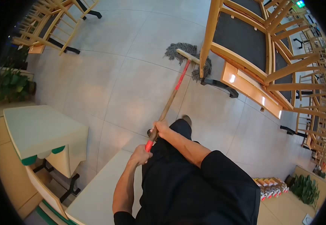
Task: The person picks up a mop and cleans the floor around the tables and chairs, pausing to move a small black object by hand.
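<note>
A mop [167, 107] stretches forward across the floor from my body, its wooden handle wrapped in red near both ends. My left hand [141, 154] is closed round the red grip at the near end. Farther up the wooden shaft, my right hand [162, 128] is wrapped around it. The grey string mop head [185, 48] lies spread on the tiles, fixed to a pale crossbar. Part of it is hidden behind the leg of an upturned wooden chair [207, 33], beside a black table foot [223, 87].
Upturned chairs rest on a wooden table [241, 84] at right, with more rows beyond. Another chair stack [54, 26] stands at upper left. A pale-topped table [45, 125] is at left, near plants [13, 84]. Grey tiles [144, 82] cover the floor.
</note>
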A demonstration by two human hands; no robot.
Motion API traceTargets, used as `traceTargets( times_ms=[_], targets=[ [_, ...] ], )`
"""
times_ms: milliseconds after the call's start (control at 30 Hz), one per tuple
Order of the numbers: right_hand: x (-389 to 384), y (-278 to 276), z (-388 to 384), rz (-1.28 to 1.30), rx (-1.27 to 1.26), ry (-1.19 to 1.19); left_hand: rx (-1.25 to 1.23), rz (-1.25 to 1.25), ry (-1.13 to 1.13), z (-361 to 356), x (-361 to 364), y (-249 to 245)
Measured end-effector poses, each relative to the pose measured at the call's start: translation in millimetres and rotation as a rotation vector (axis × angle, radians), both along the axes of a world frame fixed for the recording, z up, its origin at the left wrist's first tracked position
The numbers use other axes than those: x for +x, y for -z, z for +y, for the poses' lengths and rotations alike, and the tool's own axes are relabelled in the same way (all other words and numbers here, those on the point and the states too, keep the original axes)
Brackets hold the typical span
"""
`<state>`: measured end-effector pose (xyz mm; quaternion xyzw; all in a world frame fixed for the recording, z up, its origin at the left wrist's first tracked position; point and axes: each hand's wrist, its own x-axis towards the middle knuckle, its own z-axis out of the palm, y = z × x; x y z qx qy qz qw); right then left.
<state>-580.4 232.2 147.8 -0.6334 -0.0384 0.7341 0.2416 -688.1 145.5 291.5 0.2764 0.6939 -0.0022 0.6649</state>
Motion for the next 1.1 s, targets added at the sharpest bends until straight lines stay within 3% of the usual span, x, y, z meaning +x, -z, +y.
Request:
traceTargets(
  times_ms=[67, 233, 300, 433, 600, 800, 967, 1033, 1067, 1100],
  targets=[
    [-18, -23, -1, -0.054, -0.018, 0.044, 0.012, -0.026, 0.029, 10, -12, 34],
    [-29, 8, 40, -0.220, 0.130, 0.123, 0.035, -0.067, 0.057, 71, -12, 58],
    [-20, 17, 70, -0.139, 0.158, 0.211, 0.028, -0.194, -0.084, 94, -7, 81],
    [-15, 23, 148, -0.178, 0.172, 0.235, 0.041, -0.304, -0.173, 166, -8, 89],
    [-19, 31, 259, -0.208, 0.158, 0.332, 0.144, -0.453, -0.475, 262, -18, 104],
    [-54, 43, 368, -0.148, 0.130, 0.386, 0.129, -0.516, -0.535, 375, -57, 106],
    [-67, 56, 370, -0.115, 0.063, 0.352, 0.100, -0.444, -0.322, 376, -84, 113],
    [-55, 62, 366, -0.376, 0.119, 0.297, -0.011, -0.390, -0.309, 370, -73, 106],
    [-48, 64, 365, -0.385, 0.121, 0.313, 0.011, -0.378, -0.323, 362, -69, 110],
    [-41, 64, 362, -0.512, 0.136, 0.169, 0.009, -0.383, -0.309, 356, -65, 113]
  ],
)
